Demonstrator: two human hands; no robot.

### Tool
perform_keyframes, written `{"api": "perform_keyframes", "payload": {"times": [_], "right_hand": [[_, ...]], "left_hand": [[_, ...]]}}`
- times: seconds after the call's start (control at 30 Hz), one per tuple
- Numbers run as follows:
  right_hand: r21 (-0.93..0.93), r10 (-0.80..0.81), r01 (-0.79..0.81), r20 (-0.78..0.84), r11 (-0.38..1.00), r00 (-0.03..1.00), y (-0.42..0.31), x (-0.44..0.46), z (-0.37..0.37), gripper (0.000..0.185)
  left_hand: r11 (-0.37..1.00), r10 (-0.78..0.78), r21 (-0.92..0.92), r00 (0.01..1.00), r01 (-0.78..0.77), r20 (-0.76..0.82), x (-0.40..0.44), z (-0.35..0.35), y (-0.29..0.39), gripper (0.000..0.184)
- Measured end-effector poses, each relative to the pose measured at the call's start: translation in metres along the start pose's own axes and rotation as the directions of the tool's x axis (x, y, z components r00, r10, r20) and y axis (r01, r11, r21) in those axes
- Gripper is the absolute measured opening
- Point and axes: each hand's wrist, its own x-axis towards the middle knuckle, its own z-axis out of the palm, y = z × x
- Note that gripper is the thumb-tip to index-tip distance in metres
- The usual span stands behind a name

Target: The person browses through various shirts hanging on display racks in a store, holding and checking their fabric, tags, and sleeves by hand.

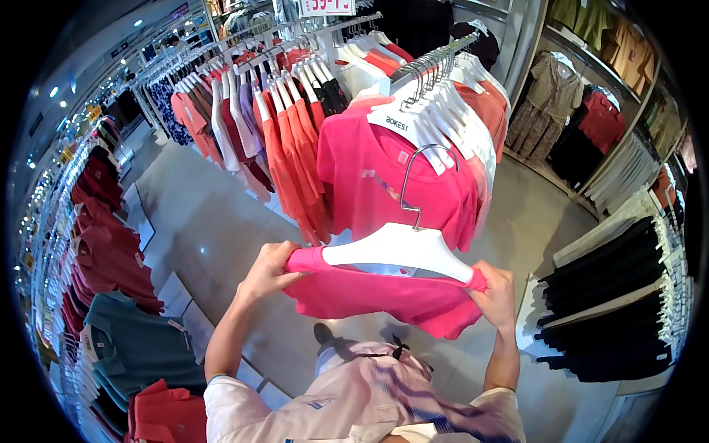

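Left arm (230, 336): reached forward from the white top (347, 399), bare below the short sleeve, angled up and slightly outward to the wrist.
Left hand (267, 270): raised ahead of the body, turned inward; curled closed at the fingers around the left shoulder end of the pink shirt (384, 301), with the thumb laid toward the hanger; partly hidden at the fingertips.
Right arm (504, 354): reached forward likewise, nearly upright in view from sleeve to wrist.
Right hand (498, 294): slightly nearer the body than the left; closed at the fingers on the opposite shoulder end, with the thumb pressed against the near side of the cloth.
Pink shirt: held between both hands, in front of the torso and above the tiled floor (221, 221); draped loosely below the hanger.
White hanger (399, 247): placed inside the neckline, covered by cloth at both ends, hook upward.
Displayed shirt (351, 166): bright pink, hung on the rack (439, 55) just beyond; partly overlapped in view by the hook.
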Motion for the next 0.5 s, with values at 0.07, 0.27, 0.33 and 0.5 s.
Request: {"api": "perform_keyframes", "payload": {"times": [0.07, 0.27, 0.33, 0.5], "right_hand": [[0.0, -0.003, 0.003, -0.001, 1.0, 1.0, -0.002, 0.004, 0.004, 0.019], [-0.033, -0.059, 0.059, 0.006, 0.998, 0.998, -0.002, 0.019, 0.012, 0.019], [-0.03, -0.074, 0.075, 0.046, 0.997, 0.996, -0.005, 0.024, 0.016, 0.018], [0.01, -0.161, 0.161, 0.085, 0.987, 0.983, -0.011, 0.039, 0.031, 0.018]], "left_hand": [[0.999, 0.03, 0.045, 0.999, -0.029, -0.029, 0.0, -0.003, -0.001, 0.035], [0.987, -0.145, -0.057, 0.983, 0.151, 0.109, -0.01, -0.01, 0.002, 0.039], [0.995, -0.09, -0.023, 0.991, 0.093, 0.104, -0.013, -0.013, -0.006, 0.041], [0.975, -0.182, -0.06, 0.929, 0.212, 0.323, -0.013, -0.03, 0.007, 0.045]]}}
